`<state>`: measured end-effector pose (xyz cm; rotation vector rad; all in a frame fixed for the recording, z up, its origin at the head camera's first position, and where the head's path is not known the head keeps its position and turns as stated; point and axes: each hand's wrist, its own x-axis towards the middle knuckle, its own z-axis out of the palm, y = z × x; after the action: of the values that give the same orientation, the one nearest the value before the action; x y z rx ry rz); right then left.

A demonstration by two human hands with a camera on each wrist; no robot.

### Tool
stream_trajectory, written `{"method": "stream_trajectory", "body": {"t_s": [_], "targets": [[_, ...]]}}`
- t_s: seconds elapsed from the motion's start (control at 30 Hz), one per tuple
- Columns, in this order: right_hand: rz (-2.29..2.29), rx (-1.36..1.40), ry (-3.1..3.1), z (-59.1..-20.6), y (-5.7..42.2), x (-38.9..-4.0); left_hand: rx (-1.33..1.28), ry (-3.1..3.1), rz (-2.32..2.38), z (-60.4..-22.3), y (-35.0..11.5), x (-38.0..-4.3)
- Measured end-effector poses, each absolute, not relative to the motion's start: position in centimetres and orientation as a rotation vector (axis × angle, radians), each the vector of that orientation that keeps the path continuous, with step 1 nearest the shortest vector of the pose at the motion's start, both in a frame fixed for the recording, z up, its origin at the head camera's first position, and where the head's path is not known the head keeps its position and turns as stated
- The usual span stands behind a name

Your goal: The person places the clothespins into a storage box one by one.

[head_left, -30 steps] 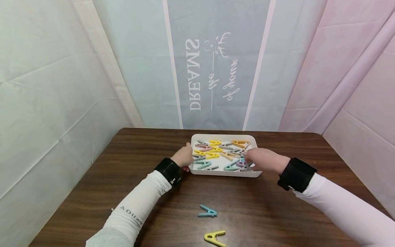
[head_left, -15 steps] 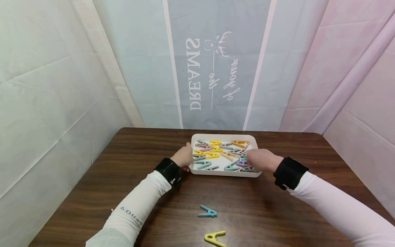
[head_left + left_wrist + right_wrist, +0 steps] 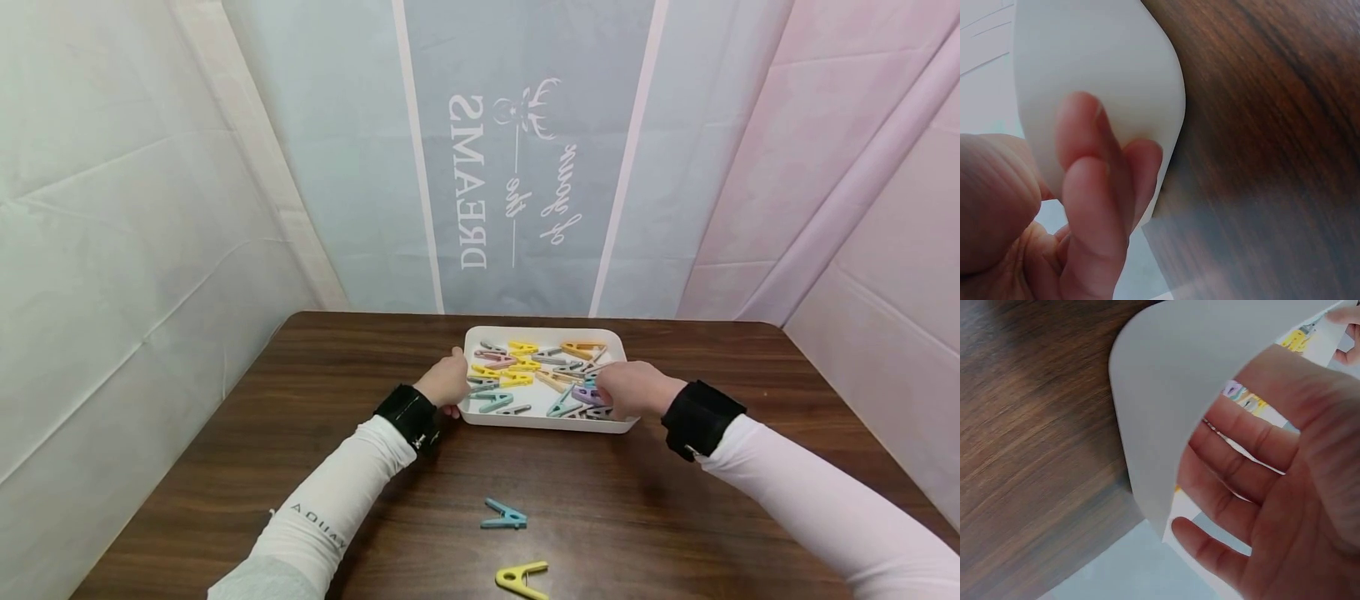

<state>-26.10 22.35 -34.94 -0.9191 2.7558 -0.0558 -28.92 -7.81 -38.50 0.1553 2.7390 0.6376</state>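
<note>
A shallow white tray (image 3: 547, 422) stands at the back of the table with several coloured clothespins in it, among them yellow clothespins (image 3: 517, 379) and a purple clothespin (image 3: 585, 397). My left hand (image 3: 447, 382) grips the tray's left end; in the left wrist view its fingers (image 3: 1094, 206) press against the outer wall. My right hand (image 3: 637, 389) reaches over the right end, fingers down among the clothespins beside the purple one. From the right wrist, the tray wall (image 3: 1154, 394) hides the fingertips, so I cannot tell whether they pinch a clothespin.
On the brown wooden table (image 3: 337, 367), nearer the front, lie a blue clothespin (image 3: 506, 515) and a yellow-green clothespin (image 3: 517, 577). A pale curtain (image 3: 360, 167) with printed lettering hangs behind the table's back edge.
My right hand has shifted slightly left and settled deeper at the tray's right end, and a few clothespins there have moved a little. The left hand keeps its place.
</note>
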Motion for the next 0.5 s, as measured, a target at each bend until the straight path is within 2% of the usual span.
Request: {"method": "stream_trajectory", "body": {"t_s": [0.33,0.5], "targets": [[-0.212,-0.882,2.897,-33.5,23.2,-26.1,0.144,2.728,0.651,-38.2,-7.7,-28.8],[-0.202,-0.959,3.047,-32.8,22.1,-24.9,0.155,2.73,0.651,-38.3,-7.8,-28.8]]}}
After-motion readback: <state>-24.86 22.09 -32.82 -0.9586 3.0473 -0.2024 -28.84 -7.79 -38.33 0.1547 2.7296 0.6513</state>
